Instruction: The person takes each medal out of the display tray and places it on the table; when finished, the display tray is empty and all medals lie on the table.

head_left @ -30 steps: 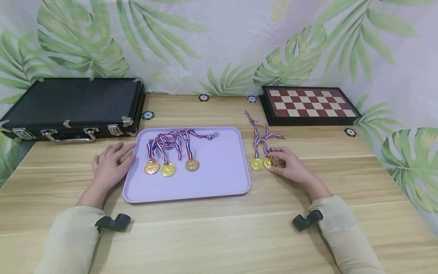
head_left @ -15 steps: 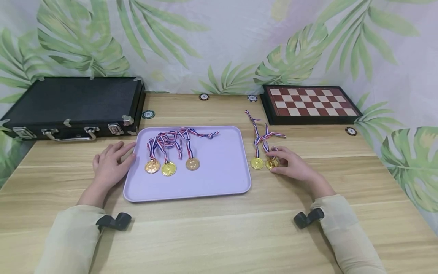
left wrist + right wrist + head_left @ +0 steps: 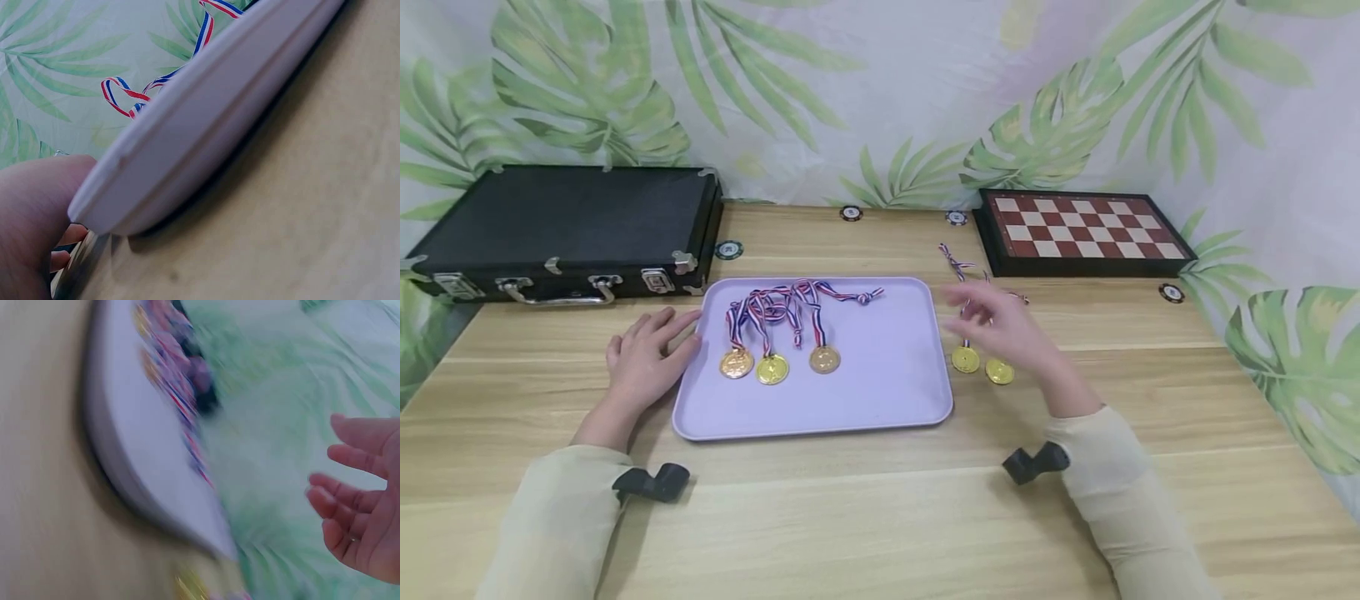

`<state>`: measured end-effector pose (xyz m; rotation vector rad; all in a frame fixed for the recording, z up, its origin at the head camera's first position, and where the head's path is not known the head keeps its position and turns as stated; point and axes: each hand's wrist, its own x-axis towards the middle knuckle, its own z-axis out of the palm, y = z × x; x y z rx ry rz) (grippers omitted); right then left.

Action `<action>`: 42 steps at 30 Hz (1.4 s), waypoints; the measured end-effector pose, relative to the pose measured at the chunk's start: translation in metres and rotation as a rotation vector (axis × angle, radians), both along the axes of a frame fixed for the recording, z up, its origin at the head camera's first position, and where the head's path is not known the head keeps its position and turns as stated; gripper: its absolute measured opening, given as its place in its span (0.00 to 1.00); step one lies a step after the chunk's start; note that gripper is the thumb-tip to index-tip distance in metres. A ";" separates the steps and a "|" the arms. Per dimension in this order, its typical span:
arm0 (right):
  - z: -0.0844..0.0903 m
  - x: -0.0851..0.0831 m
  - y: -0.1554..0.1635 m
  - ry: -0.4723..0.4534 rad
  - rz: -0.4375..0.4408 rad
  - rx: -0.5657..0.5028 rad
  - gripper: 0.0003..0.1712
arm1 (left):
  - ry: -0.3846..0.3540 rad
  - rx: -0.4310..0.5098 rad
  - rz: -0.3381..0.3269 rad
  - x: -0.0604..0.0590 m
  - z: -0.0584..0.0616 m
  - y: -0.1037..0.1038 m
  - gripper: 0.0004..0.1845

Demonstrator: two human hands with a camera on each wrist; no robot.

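My left hand (image 3: 642,360) rests on the table against the left side of a lilac tray (image 3: 887,387), thumb and fingers spread at its rim. On the tray lie a copper-coloured medal (image 3: 737,363), a gold medal (image 3: 772,369) and a dull bronze medal (image 3: 824,359), their striped ribbons bunched behind them. Right of the tray, two more gold medals, a left one (image 3: 965,359) and a right one (image 3: 1000,371), lie side by side. Over their ribbons hovers my right hand (image 3: 1009,332), partly hiding them. Its fingers are loosely bent with nothing in them, as the right wrist view shows.
A black hard case (image 3: 565,225) stands at the back left, and a folded chessboard (image 3: 1082,229) at the back right. Several poker chips, one beside the case (image 3: 729,250), lie on the wooden table. A leaf-print cloth (image 3: 820,100) hangs behind.
My right hand has let go of the right gold medal, lifted, and moved left and away from me over the ribbons. That medal now lies slightly nearer me. The left hand stays put.
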<state>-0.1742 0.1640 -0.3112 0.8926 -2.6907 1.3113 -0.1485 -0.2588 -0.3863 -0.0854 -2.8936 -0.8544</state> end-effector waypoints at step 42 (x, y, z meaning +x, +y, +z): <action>-0.063 0.004 -0.124 -0.074 0.172 0.221 0.20 | 0.019 0.000 -0.005 0.001 -0.002 0.000 0.24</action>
